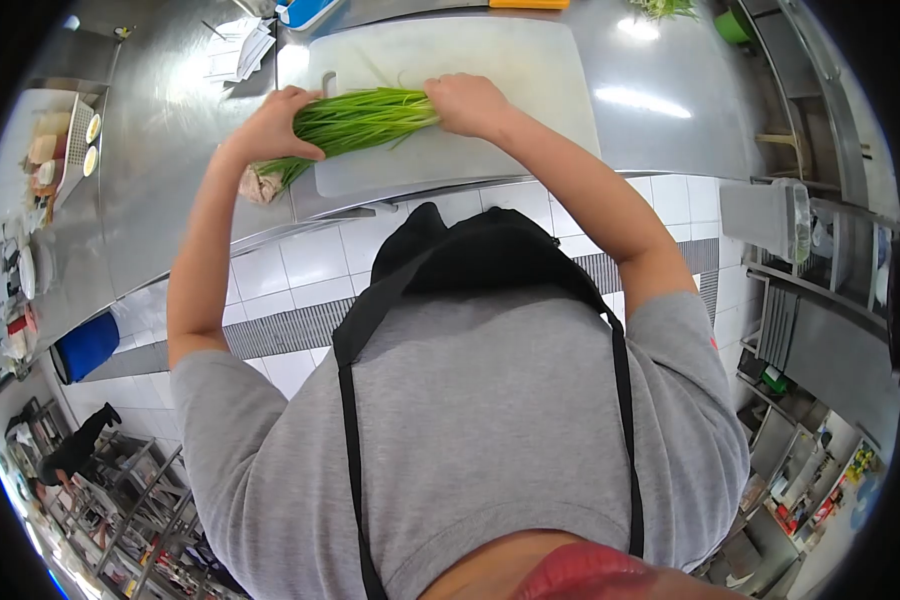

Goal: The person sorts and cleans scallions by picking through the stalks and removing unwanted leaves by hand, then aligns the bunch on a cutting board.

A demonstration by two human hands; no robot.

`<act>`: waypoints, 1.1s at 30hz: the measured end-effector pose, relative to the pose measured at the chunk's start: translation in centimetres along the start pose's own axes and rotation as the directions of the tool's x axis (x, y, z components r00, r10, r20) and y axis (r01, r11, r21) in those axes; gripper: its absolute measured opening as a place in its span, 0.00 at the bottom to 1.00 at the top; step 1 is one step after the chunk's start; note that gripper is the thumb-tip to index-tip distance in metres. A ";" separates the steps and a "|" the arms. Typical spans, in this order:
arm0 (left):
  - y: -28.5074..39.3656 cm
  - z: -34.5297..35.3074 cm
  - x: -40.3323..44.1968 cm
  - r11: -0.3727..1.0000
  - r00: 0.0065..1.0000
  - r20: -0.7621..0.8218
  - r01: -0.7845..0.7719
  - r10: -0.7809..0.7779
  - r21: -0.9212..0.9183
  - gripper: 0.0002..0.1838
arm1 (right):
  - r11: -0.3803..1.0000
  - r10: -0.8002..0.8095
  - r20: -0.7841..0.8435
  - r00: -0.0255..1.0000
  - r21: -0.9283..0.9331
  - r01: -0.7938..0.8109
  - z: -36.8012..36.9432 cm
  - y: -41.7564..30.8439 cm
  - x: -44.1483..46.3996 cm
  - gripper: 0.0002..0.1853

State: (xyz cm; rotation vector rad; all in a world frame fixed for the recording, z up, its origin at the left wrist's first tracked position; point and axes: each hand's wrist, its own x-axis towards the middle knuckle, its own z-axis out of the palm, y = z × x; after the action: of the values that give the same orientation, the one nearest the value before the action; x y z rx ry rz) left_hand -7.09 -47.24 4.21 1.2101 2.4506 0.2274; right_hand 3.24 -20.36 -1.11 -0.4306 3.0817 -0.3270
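Observation:
A bundle of long green stalks (362,120) lies across the left part of a white cutting board (510,60) on the steel counter. My left hand (278,124) is wrapped over the bundle's left part, thumb and fingers spread around it. At the bundle's right end, my right hand (464,104) is closed on the stalks. Below my left hand, a pale, crumpled-looking thing (261,184) sits at the counter's front edge; I cannot make out what it is.
Papers (240,50) and a blue container (306,12) are behind the board on the left. More greens (664,8) lie at the back right beside a green container (732,26). A person (78,446) in dark clothes is far off at the lower left.

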 end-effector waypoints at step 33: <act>12.7 5.9 8.7 0.968 0.925 -0.360 -0.027 0.119 0.250 0.41 | 0.272 0.609 -0.306 0.731 0.947 0.169 2.3 4.3 -0.8 0.24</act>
State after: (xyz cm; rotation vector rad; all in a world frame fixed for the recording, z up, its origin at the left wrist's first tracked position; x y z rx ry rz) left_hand -0.12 -32.75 0.43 1.4802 2.8282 0.1992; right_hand 2.92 -16.53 -4.27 0.3270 2.4979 -2.5727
